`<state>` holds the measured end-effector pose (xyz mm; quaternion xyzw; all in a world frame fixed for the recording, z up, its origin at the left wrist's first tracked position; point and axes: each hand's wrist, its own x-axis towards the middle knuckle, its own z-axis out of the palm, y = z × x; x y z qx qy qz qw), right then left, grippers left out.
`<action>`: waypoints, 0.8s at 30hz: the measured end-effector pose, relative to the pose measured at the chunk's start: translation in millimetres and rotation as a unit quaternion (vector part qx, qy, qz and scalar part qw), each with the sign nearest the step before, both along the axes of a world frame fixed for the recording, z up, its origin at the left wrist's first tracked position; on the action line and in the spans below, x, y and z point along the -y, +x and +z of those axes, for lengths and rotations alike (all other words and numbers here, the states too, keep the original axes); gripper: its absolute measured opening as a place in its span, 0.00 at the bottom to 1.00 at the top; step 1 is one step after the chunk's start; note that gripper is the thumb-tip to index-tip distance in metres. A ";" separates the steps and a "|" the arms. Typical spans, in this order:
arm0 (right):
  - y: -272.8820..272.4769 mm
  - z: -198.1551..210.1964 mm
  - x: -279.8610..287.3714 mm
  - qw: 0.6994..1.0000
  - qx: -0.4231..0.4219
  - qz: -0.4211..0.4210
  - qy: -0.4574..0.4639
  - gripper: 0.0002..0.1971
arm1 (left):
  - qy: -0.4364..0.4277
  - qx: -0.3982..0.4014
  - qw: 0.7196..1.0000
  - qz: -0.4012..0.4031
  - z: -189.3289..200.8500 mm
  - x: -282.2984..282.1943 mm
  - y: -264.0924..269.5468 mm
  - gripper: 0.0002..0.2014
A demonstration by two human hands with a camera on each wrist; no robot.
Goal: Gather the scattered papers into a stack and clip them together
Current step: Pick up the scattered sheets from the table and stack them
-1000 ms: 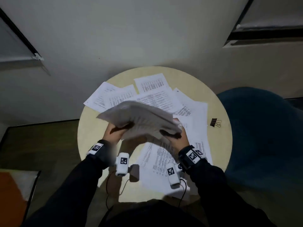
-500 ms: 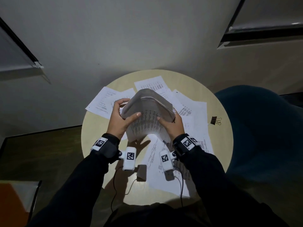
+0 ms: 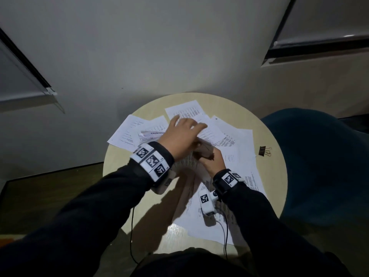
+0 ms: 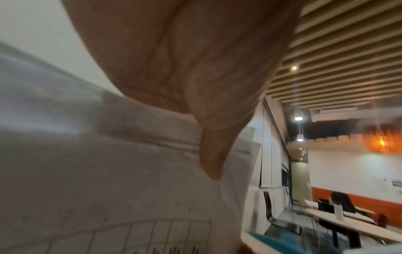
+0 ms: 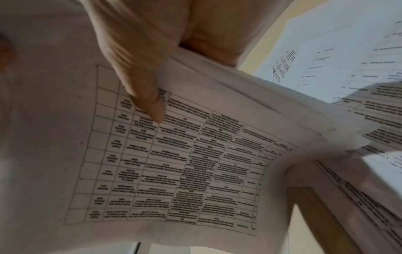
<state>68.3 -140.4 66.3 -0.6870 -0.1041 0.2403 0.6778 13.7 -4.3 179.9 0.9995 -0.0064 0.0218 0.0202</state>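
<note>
A bent stack of papers [image 3: 191,166] is held above the middle of the round surface [image 3: 119,188], pinched by the right hand [image 3: 211,160]. The left hand [image 3: 181,136] reaches over it toward 12 o'clock, fingers outstretched above loose sheets [image 3: 229,148]. A binder clip [image 3: 262,151] lies at 3 o'clock.

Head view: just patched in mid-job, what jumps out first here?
The round table against the wall is strewn with printed sheets. At its middle the right hand grips a bent bundle of papers, its top page a printed grid, while the left hand reaches over it, fingers extended toward the far sheets. A black binder clip lies alone near the table's right edge, beside a teal chair.
</note>
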 end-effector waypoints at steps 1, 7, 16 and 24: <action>0.4 0.7 -0.8 1.000 -0.005 0.004 -0.005 0.17 | 0.011 -0.018 1.000 0.000 -5.7 2.3 3.8 0.27; 8.4 -2.4 -5.2 0.997 0.033 0.033 -0.067 0.13 | 0.033 -0.040 0.999 -0.010 -21.9 0.1 16.9 0.23; 21.8 10.2 15.0 0.999 0.039 0.006 -0.037 0.06 | -0.232 -0.004 0.962 0.146 -21.2 -88.9 -25.9 0.08; 7.4 -14.1 5.9 0.997 -0.028 -0.015 -0.063 0.18 | -0.606 0.079 0.735 0.292 -113.2 -63.3 -47.3 0.17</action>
